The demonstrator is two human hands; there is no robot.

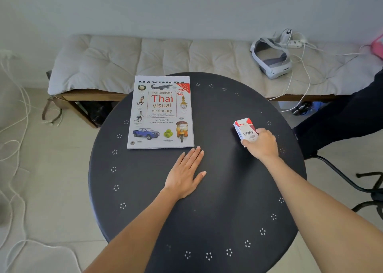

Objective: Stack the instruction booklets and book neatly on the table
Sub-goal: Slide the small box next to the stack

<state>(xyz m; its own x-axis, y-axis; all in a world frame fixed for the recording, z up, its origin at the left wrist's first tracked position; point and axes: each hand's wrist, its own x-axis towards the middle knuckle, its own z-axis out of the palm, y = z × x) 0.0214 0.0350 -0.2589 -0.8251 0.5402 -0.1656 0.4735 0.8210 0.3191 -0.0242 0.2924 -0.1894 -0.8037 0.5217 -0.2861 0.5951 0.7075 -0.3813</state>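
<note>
White cables (pixel 14 111) trail over the floor at far left. On the far left part of the round dark worktop (pixel 207 200) lies a book (pixel 161 112), flat and face up, its cover reading "the ultimate Thai visual dictionary", with "Ian Fereday & Rattanaporn Pimsuwan" below and a red "AUDIO" corner flash; beneath its far edge shows a strip of another print with large letters, partly hidden. Just near of the book's near right corner the left hand (pixel 185 175) rests flat on the worktop, fingers spread and released, fingertips almost touching the book. To the right, well apart from the book, the right hand (pixel 261 143) is clasped around a small red and white box (pixel 246 132) marked "VESS". Beyond the worktop stands a cushioned bench (pixel 145 59); at its right end lie a white headset (pixel 271 57) and a power strip (pixel 294 43) with cords. A black chair base (pixel 364 185) stands at right.
</note>
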